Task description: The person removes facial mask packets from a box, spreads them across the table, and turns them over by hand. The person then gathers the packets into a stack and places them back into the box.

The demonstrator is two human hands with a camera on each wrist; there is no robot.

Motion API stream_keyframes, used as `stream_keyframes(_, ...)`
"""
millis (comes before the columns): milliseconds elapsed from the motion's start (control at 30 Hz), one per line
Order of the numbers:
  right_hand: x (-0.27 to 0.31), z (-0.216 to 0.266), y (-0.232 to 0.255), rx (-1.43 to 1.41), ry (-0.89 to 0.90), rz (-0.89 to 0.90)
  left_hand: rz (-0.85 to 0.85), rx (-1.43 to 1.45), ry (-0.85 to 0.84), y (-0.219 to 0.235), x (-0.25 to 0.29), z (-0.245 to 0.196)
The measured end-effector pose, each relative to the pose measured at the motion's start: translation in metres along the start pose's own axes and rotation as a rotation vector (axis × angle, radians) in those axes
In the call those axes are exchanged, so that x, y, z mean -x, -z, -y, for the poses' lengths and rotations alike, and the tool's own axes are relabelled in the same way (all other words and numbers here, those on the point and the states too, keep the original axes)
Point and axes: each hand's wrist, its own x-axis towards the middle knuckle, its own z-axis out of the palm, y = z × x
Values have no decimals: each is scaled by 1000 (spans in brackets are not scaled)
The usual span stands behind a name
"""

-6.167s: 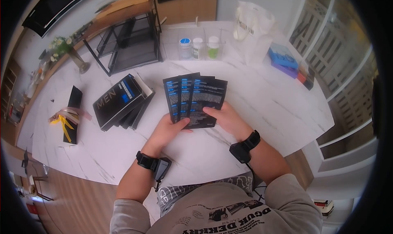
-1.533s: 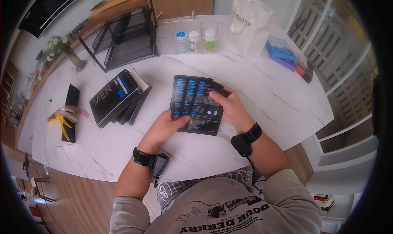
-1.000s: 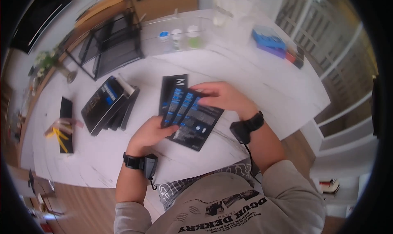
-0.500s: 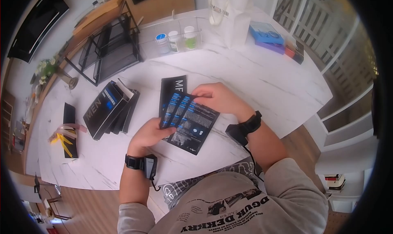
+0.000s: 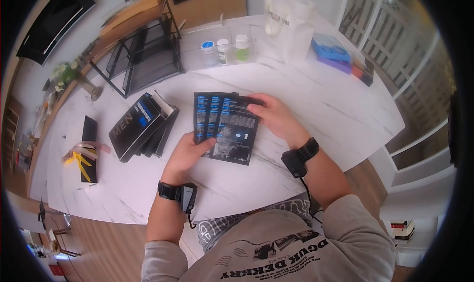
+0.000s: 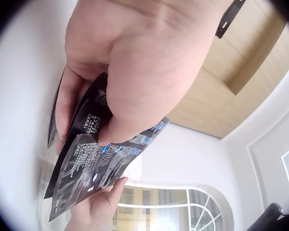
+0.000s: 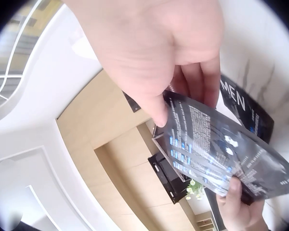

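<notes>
Both hands hold a small fan of flat black sachets [image 5: 232,129], their blue and white printed backs facing up. My left hand [image 5: 186,151] pinches the lower left edge, thumb on top and fingers underneath. At the upper right corner, my right hand [image 5: 274,115] pinches the top sachet between thumb and fingers. In the right wrist view another black sachet [image 7: 250,110], marked MEN, lies on the white table below the fan; the fan hides it from the head view. Left of the hands sits a stack of black boxes [image 5: 133,126], the top one also marked MEN.
A narrow black box [image 5: 88,156] with ribbons lies at far left. Behind are a black mesh rack [image 5: 153,64], a clear organizer [image 5: 190,47] with white-capped and blue-capped bottles, a white paper bag [image 5: 291,32] and blue and purple boxes [image 5: 330,47].
The right hand has moved from the fan's top edge to its upper right corner. The fan has turned more upright and now covers the MEN sachet on the table. The head view has shifted.
</notes>
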Motion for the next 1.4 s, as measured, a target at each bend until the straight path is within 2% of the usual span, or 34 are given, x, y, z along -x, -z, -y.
stream_keyframes(233,2,-4,-5,118,104,8,-49,25,2,-5,0,0)
stream_keyframes(633,4,0,-6,125,101,-2,-37,-21,36,-6,1,-6)
stream_keyframes(733,3,-1,-6,66,88,14,-47,3,28,-6,0,-3)
stream_keyframes(833,7,3,-15,-221,51,-32,-65,41,11,-7,0,-1)
stream_keyframes(933,10,2,-19,-222,-20,40,-59,72,-6,-5,-1,1)
stream_keyframes(1033,14,-6,-25,-56,-7,133,-57,102,-13,-6,-1,1)
stream_keyframes(1133,12,-14,-26,20,16,151,-63,136,-6,-7,0,-1)
stream_keyframes(1400,12,-13,-25,56,59,139,-69,215,83,-15,3,-13)
